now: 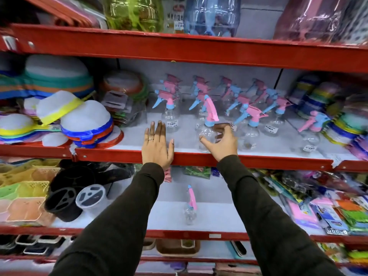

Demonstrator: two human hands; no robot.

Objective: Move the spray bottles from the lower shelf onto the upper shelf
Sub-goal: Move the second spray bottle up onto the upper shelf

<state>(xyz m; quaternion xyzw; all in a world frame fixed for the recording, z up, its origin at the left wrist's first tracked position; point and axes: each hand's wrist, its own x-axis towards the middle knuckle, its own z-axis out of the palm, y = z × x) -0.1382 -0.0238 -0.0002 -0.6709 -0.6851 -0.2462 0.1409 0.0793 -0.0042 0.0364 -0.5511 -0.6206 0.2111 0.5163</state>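
Several clear spray bottles with pink and blue trigger heads (247, 116) stand in rows on the upper shelf (111, 155). My right hand (221, 142) is curled around the front one (208, 124), thumb on its left side and fingers over its shoulder; the bottle stands upright near the shelf's front edge. My left hand (157, 144) lies flat and palm down on the same shelf, left of that bottle, holding nothing. One more spray bottle (190, 206) stands alone on the white lower shelf (219, 214), between my forearms.
Stacked plastic strainers (83, 124) fill the upper shelf's left side, and coloured stacked goods (342, 124) crowd its right. On the lower shelf sit baskets (23, 196) and black and clear cups (65, 198) at left, packaged goods (328, 206) at right. Large plastic jars (211, 14) stand above.
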